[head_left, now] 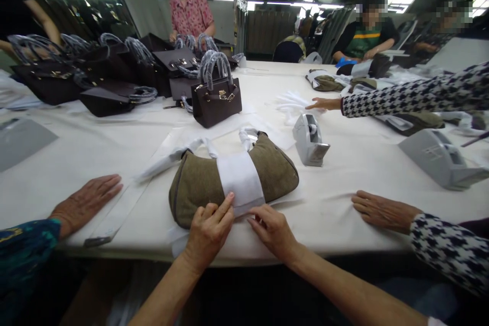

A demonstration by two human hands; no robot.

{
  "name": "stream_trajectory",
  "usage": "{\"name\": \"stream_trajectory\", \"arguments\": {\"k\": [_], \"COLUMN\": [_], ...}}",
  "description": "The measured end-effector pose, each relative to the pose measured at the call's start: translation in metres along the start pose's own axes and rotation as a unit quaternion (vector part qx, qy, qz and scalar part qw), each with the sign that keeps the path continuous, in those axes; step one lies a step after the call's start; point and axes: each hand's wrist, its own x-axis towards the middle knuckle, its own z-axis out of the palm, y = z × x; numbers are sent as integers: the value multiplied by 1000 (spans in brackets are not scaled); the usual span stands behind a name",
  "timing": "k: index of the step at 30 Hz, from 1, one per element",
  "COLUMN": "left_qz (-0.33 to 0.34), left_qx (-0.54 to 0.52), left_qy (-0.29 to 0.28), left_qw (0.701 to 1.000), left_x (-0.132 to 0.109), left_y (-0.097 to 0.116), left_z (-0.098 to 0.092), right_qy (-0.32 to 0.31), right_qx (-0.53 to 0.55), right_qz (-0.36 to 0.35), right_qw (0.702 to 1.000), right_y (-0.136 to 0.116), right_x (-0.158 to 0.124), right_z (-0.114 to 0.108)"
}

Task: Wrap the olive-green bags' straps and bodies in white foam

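Observation:
An olive-green handbag (198, 183) with dark piping lies on its side on the table in front of me, its handles wrapped in white. Around its middle goes a white wrapping band (240, 175). My left hand (212, 232) presses the band near its lower edge, the index finger stretched along it and the other fingers curled against the bag's edge. Beside it, my right hand (273, 229) has thumb and fingers pinched together at the band's lower right corner. Whatever lies between those fingertips is too small to make out clearly.
Dark brown handbags (217, 102) with wrapped handles crowd the back left. A grey tape dispenser (311, 140) stands behind the green bag, another tape dispenser (443, 158) to the right. Co-workers' hands rest at left (89, 198) and right (384, 211); a checked sleeve (416, 91) reaches across.

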Motion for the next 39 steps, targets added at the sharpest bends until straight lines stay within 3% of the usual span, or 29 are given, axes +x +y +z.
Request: {"name": "stream_trajectory", "arguments": {"k": [4,9,12,14,16,20,27,30,35,39], "left_qz": [-2,-8,-9,-9,-8,-6,-2,2,-6,-12], "left_qx": [-8,-15,-18,-20,-22,-22,-31,-38,-53,-47], "left_qy": [5,7,7,9,14,15,5,0,-8,-16], "left_qw": [1000,1000,1000,1000,1000,1000,1000,999,999,999], "left_x": [2,4,4,3,2,2,4,5,5,7], "left_y": [0,1,1,0,0,-1,-2,-3,-3,-2], "left_z": [-2,-2,-2,-1,0,1,-1,-2,-2,-4], "right_qy": [28,57,82,60,6,-62,-57,-56,-68,-91], "right_qx": [67,75,130,182,267,417,471,457,407,409], "right_qz": [66,81,123,177,263,423,488,501,478,471], "right_qw": [995,992,981,965,927,802,732,733,776,777], "right_y": [-7,-15,-25,-32,-37,-39,-42,-41,-30,-25], "right_x": [-2,-1,8,15,22,27,23,22,22,26], "right_z": [12,27,26,22,16,13,17,22,32,37]}}
